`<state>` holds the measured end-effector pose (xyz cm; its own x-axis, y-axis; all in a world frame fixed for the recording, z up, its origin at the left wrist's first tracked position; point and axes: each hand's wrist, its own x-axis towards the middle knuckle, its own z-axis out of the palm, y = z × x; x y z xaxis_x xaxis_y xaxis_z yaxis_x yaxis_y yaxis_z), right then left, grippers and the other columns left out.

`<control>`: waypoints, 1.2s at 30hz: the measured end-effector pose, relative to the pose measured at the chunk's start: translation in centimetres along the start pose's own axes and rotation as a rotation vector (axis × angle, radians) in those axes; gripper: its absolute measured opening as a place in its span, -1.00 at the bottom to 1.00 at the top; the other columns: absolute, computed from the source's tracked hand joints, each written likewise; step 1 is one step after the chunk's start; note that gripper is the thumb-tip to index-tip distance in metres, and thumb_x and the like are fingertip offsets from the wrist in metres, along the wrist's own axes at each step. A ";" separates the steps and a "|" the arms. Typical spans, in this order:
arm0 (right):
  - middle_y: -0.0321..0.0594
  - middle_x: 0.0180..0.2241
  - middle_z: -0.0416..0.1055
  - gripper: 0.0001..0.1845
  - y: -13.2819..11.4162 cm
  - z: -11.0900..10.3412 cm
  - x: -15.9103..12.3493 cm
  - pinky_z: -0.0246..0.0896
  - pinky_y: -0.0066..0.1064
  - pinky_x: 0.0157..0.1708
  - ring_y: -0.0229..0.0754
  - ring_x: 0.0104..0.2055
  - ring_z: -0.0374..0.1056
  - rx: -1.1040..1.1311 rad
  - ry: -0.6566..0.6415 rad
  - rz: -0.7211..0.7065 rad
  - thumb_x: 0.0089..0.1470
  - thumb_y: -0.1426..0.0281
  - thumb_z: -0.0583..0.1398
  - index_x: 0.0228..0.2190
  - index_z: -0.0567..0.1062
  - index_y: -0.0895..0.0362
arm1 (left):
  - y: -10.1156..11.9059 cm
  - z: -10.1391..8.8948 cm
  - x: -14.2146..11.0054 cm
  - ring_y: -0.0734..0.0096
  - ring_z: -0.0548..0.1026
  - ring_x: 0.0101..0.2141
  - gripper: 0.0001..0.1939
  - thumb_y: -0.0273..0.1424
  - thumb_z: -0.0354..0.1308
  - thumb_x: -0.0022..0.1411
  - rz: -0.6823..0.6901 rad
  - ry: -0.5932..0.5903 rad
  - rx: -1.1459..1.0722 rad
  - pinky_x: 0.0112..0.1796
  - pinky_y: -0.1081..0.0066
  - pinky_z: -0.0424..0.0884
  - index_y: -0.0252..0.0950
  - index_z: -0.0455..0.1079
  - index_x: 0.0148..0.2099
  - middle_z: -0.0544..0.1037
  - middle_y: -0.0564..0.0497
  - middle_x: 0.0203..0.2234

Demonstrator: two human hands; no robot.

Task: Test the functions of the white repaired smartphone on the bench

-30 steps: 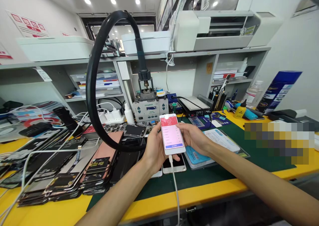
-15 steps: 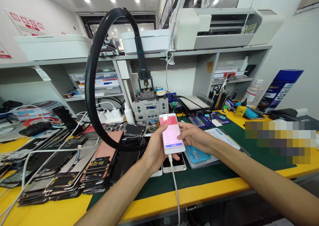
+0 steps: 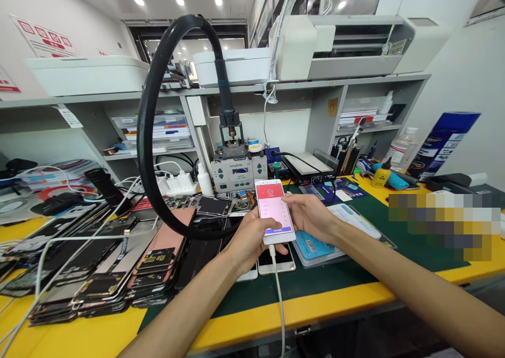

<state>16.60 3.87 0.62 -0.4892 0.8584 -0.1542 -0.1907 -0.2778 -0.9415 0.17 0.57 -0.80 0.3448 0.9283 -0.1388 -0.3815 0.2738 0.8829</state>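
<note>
Two bare hands hold a glossy white phone (image 3: 275,211) above a smooth green mat (image 3: 335,279) on a yellow desk (image 3: 315,309), the left hand (image 3: 252,232) gripping it with its thumb across the lit glass, the right hand (image 3: 310,216) curled at its edge. A slim white cable (image 3: 278,295) runs from its base, right of stacked flat phone parts (image 3: 152,268).
</note>
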 end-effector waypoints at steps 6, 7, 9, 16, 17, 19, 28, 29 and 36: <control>-0.09 -0.24 0.59 -0.56 0.0 0.1 -0.1 0.37 -0.33 -0.41 -0.07 -0.33 0.48 -0.037 -0.008 -0.030 -0.02 0.49 0.16 -0.05 0.49 0.19 | 0.0 -0.1 0.0 0.20 0.58 -0.33 -0.19 -0.63 0.06 -0.08 -0.025 -0.018 -0.077 -0.54 0.38 0.57 -0.33 0.19 0.29 0.58 -0.17 -0.16; -0.09 -0.23 0.59 -0.53 0.0 0.1 -0.1 0.36 -0.34 -0.42 -0.08 -0.32 0.48 -0.048 -0.006 -0.031 -0.08 0.53 0.16 -0.06 0.50 0.19 | 0.1 -0.1 0.0 0.21 0.58 -0.33 -0.22 -0.61 0.06 -0.07 -0.037 -0.023 -0.101 -0.53 0.39 0.57 -0.34 0.21 0.28 0.58 -0.17 -0.17; -0.10 -0.21 0.59 -0.47 0.1 0.1 -0.1 0.35 -0.37 -0.43 -0.10 -0.32 0.48 -0.058 0.004 -0.031 -0.18 0.59 0.15 -0.08 0.50 0.19 | 0.2 -0.1 0.0 0.20 0.59 -0.33 -0.28 -0.55 0.04 -0.01 -0.064 -0.039 -0.149 -0.50 0.38 0.57 -0.39 0.23 0.26 0.58 -0.19 -0.20; -0.05 -0.22 0.59 -0.67 0.0 0.4 -0.1 0.32 -0.39 -0.48 -0.11 -0.36 0.47 -0.081 0.017 -0.022 0.10 0.37 0.20 -0.09 0.50 0.19 | 0.6 -0.3 -0.1 0.18 0.59 -0.35 -0.41 -0.43 -0.02 0.17 -0.073 -0.077 -0.258 -0.48 0.34 0.58 -0.43 0.26 0.26 0.60 -0.20 -0.25; -0.05 -0.23 0.59 -0.70 0.0 0.5 -0.1 0.32 -0.40 -0.48 -0.12 -0.35 0.47 -0.079 0.032 -0.018 0.12 0.35 0.20 -0.11 0.50 0.19 | 0.6 -0.2 -0.2 0.18 0.59 -0.35 -0.44 -0.39 -0.03 0.22 -0.065 -0.081 -0.269 -0.49 0.34 0.58 -0.42 0.27 0.26 0.60 -0.20 -0.25; -0.06 -0.24 0.58 -0.74 0.1 0.6 -0.1 0.33 -0.41 -0.48 -0.13 -0.34 0.47 -0.074 0.056 -0.015 0.16 0.32 0.20 -0.14 0.51 0.19 | 0.7 -0.1 -0.2 0.18 0.59 -0.36 -0.48 -0.27 -0.04 0.33 -0.064 -0.089 -0.269 -0.50 0.35 0.57 -0.40 0.30 0.25 0.60 -0.20 -0.26; -0.11 -0.29 0.59 -0.58 -0.1 0.6 -0.4 0.31 -0.40 -0.43 -0.14 -0.36 0.48 -0.183 0.033 -0.027 -0.06 0.48 0.30 -0.09 0.50 0.18 | 0.9 0.1 -0.3 0.19 0.60 -0.38 -0.41 -0.06 -0.12 0.43 -0.089 -0.100 -0.247 -0.52 0.37 0.55 -0.41 0.37 0.19 0.59 -0.21 -0.32; -0.11 -0.28 0.59 -0.56 -0.1 0.5 -0.4 0.30 -0.39 -0.42 -0.14 -0.36 0.48 -0.186 0.026 -0.031 -0.08 0.48 0.30 -0.08 0.50 0.18 | 0.9 0.0 -0.3 0.19 0.60 -0.38 -0.41 -0.06 -0.12 0.43 -0.087 -0.103 -0.249 -0.52 0.37 0.56 -0.42 0.37 0.20 0.59 -0.21 -0.32; -0.11 -0.29 0.59 -0.66 0.1 0.5 -0.3 0.32 -0.39 -0.44 -0.12 -0.36 0.48 -0.111 0.046 -0.034 0.04 0.40 0.25 -0.10 0.52 0.17 | 0.8 0.0 -0.4 0.19 0.60 -0.38 -0.41 -0.05 -0.10 0.42 -0.079 -0.111 -0.239 -0.52 0.38 0.55 -0.40 0.37 0.20 0.59 -0.20 -0.33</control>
<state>16.25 3.40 0.73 -0.4442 0.8861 -0.1324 -0.1104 -0.2008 -0.9734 -0.28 0.44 -0.01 0.4688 0.8719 -0.1416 -0.5366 0.4085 0.7384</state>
